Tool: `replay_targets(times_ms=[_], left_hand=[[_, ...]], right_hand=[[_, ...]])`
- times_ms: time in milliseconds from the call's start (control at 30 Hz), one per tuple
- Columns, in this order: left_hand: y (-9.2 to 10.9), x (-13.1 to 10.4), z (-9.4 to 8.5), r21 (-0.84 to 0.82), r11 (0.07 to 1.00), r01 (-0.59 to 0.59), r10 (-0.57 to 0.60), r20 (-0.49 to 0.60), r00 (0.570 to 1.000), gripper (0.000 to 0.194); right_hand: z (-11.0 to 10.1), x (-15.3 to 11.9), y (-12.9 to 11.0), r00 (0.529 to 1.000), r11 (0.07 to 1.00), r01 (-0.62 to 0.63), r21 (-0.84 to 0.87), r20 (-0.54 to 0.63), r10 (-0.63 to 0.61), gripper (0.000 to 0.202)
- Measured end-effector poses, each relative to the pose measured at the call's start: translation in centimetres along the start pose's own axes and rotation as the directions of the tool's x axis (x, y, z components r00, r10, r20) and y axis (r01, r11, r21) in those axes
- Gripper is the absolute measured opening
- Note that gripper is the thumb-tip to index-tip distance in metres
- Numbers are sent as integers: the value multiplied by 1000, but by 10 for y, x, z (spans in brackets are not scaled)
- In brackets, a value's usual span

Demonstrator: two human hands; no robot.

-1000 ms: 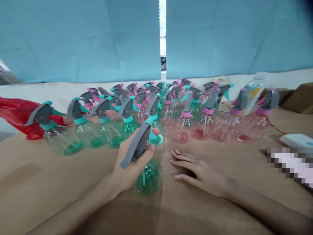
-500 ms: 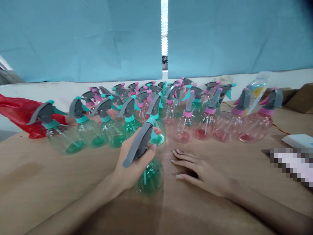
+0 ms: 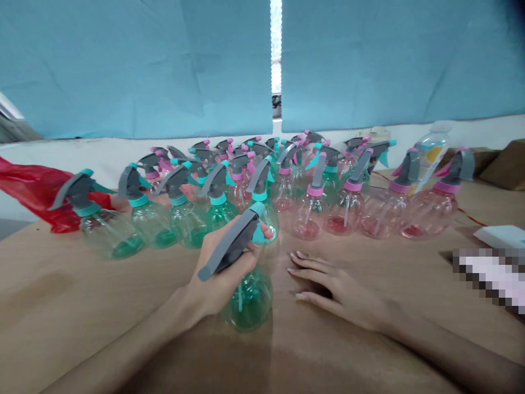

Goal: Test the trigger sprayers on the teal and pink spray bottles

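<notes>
My left hand [image 3: 223, 262] is wrapped round the neck of a green spray bottle [image 3: 249, 303] with a grey head and turquoise nozzle. The bottle's clear green body hangs below my fingers, over the near middle of the table; whether its base touches the wood I cannot tell. My right hand [image 3: 334, 284] lies flat on the table with fingers spread, holding nothing. Beyond my left hand stands a row of green spray bottles [image 3: 155, 227]. Past my right hand are several pink spray bottles [image 3: 309, 219], upright, each with a little tinted look at the bottom.
More spray bottles crowd the back of the wooden table [image 3: 94, 306]. A red plastic bag [image 3: 61, 205] lies at the left. On the right are a clear drink bottle [image 3: 430, 153], brown blocks [image 3: 504, 164] and a white box [image 3: 500, 236]. A blue curtain [image 3: 164, 65] hangs behind.
The spray head in my left hand has tilted slightly, its nozzle shifting right and down and its rear end shifting left. My right hand has stayed in place.
</notes>
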State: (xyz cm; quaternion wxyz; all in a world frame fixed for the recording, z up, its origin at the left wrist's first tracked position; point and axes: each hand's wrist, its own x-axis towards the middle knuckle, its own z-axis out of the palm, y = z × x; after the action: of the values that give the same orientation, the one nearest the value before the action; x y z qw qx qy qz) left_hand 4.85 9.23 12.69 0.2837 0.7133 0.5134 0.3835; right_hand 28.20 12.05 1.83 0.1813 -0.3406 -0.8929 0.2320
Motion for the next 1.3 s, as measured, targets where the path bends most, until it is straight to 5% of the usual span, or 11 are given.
replay_targets(times_ms=[300, 600, 1100, 1300], left_hand=[[0, 1, -2, -124, 992, -1, 2, 4, 1000, 10], [-4, 0, 2, -41, 998, 48, -48, -13, 999, 27], [-1, 0, 4, 85, 996, 3, 6, -102, 995, 9], [1, 0, 3, 54, 998, 13, -8, -81, 997, 20]], right_hand=[[0, 0, -1, 1000, 1000, -13, -12, 8, 13, 50], [0, 0, 0, 1000, 1000, -12, -5, 15, 12, 51], [0, 0, 0, 1000, 999, 7, 37, -15, -6, 49], [-3, 0, -3, 1000, 1000, -10, -7, 23, 11, 51]])
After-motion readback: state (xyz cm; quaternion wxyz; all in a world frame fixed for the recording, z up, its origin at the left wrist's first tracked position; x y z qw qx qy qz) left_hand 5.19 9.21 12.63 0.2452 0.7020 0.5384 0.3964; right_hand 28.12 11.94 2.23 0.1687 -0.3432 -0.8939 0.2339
